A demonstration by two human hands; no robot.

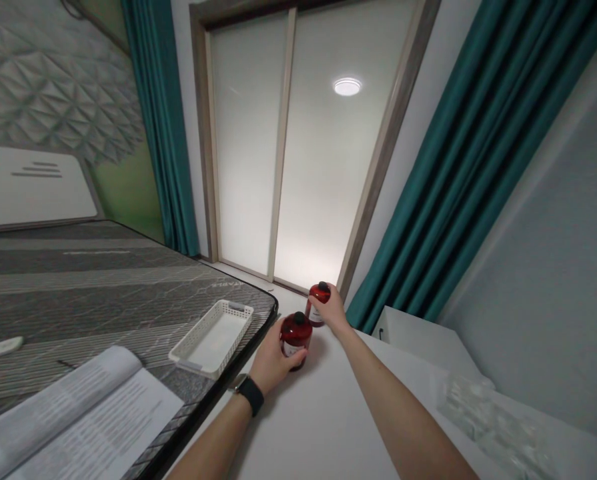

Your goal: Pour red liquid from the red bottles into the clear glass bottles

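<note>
My left hand (pixel 273 360), with a dark watch on its wrist, is wrapped round a red bottle (pixel 297 330) with a black cap and a white label. Just beyond it and to the right, my right hand (pixel 332 310) grips a second red bottle (pixel 317 308), also black-capped and labelled. Both bottles are upright and close together over the white tabletop (pixel 318 413). Whether their bases touch the surface I cannot tell. Fingers cover part of each bottle.
Left of the tabletop is a grey striped mattress (pixel 143 293). On it lie a white basket (pixel 213 340), an open book (pixel 93 413) and a white object (pixel 1 349). A white cabinet (pixel 428 337) and clear plastic items (pixel 493 427) are at right. Sliding doors (pixel 318 167) stand behind.
</note>
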